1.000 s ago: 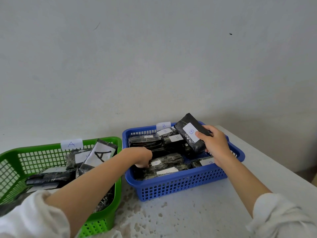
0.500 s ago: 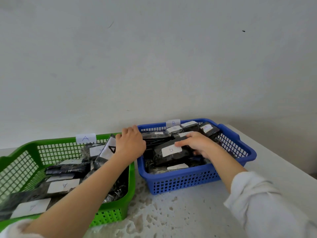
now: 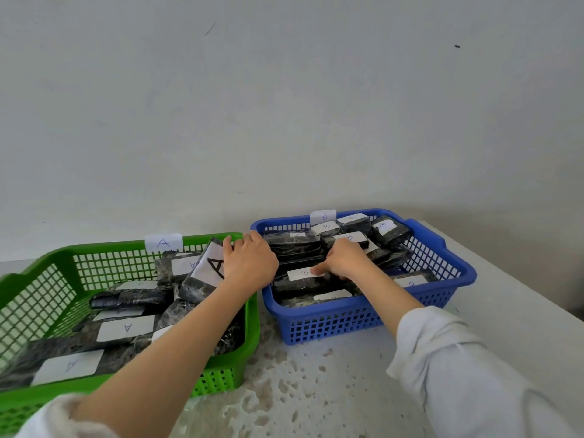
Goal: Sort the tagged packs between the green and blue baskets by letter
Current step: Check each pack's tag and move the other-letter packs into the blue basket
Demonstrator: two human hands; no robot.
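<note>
Head view: in the green basket [image 3: 104, 246], the left hand [image 3: 249, 263] is lying against the big-A pack [image 3: 205, 270], fingers [image 3: 232, 248] curled, grip unclear; the right hand [image 3: 346, 260] is pinching a B pack [image 3: 297, 282] lying in the blue basket [image 3: 347, 320].

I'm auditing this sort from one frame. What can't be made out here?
Head view only:
- Left hand hides its own grip and part of the big A tag.
- Right hand covers the pack beneath it.
- Left forearm hides much inside the green basket; the frame edge cuts its left side.
</note>
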